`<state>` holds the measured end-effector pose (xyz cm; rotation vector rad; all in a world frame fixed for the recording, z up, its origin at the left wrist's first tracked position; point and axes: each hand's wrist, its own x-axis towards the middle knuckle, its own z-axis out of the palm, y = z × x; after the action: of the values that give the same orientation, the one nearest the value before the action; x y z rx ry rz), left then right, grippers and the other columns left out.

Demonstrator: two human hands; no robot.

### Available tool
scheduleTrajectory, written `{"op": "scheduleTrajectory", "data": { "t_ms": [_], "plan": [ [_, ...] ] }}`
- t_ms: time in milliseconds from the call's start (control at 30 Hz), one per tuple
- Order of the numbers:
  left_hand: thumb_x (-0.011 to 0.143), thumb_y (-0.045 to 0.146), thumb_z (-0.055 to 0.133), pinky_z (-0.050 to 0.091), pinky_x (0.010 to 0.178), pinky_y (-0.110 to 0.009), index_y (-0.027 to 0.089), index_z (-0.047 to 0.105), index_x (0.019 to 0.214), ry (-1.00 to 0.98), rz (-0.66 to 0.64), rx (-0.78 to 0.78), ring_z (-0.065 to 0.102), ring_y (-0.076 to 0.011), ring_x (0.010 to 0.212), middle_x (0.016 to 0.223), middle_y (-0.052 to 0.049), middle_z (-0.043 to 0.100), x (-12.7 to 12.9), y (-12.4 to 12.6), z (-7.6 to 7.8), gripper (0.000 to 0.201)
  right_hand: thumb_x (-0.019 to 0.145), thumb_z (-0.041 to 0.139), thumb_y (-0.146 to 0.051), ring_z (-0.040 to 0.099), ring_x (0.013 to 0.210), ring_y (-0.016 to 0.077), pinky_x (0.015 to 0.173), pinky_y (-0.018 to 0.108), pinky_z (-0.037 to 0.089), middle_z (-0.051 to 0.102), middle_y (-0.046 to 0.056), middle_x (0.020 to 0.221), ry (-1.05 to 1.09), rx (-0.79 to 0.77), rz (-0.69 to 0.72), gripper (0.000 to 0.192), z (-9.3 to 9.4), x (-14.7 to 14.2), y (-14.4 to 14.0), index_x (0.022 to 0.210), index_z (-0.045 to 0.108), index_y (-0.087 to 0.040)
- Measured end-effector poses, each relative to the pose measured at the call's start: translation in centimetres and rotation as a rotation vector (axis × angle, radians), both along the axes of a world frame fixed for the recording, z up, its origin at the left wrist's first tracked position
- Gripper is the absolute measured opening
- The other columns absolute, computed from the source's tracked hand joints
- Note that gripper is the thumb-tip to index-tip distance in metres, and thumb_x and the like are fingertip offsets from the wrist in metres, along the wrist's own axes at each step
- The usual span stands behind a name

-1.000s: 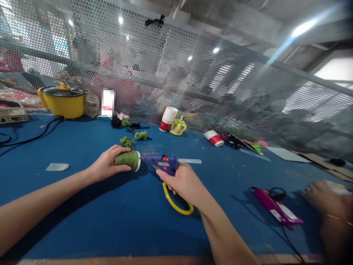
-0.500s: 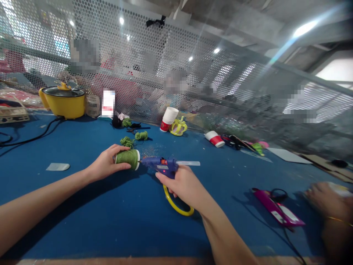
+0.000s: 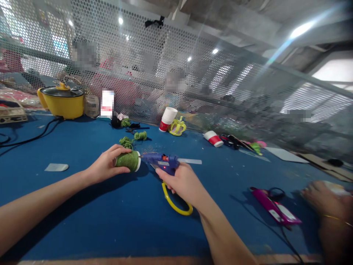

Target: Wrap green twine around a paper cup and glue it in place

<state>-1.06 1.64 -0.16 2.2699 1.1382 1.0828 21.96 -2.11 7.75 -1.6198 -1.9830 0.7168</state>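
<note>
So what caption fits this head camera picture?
Left hand holds a green spool while right hand aims a blue glue gun.

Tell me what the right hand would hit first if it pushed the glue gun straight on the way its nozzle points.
The right hand aims the glue gun leftward at the green-wrapped spool in the left hand. The nozzle already sits at its white end, so probably the spool.

My left arm: bare from lower-left frame edge to wrist, no sleeve showing | left hand (image 3: 106, 166): no glove, ring or watch visible | my right arm: bare from bottom centre up, no sleeve | right hand (image 3: 184, 181): no glove, no jewellery I can see; nails short, unpainted
</note>
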Motion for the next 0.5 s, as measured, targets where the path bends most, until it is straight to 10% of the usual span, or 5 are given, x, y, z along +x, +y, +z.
{"op": "scheduleTrajectory", "data": {
  "t_ms": [500],
  "plan": [
    [0.077, 0.032, 0.061, 0.044, 0.090, -0.040, 0.020, 0.046, 0.117, 0.129, -0.074, 0.130, 0.048, -0.0245, 0.107, 0.114, -0.010, 0.045, 0.12, -0.70, 0.34, 0.044, 0.073, 0.056, -0.030, 0.044, 0.030, 0.0096, 0.035, 0.020, 0.038, 0.048, -0.004, 0.036, 0.046, -0.032, -0.046, 0.017, -0.50, -0.13, 0.93, 0.061, 0.052, -0.018]
  ]
}}
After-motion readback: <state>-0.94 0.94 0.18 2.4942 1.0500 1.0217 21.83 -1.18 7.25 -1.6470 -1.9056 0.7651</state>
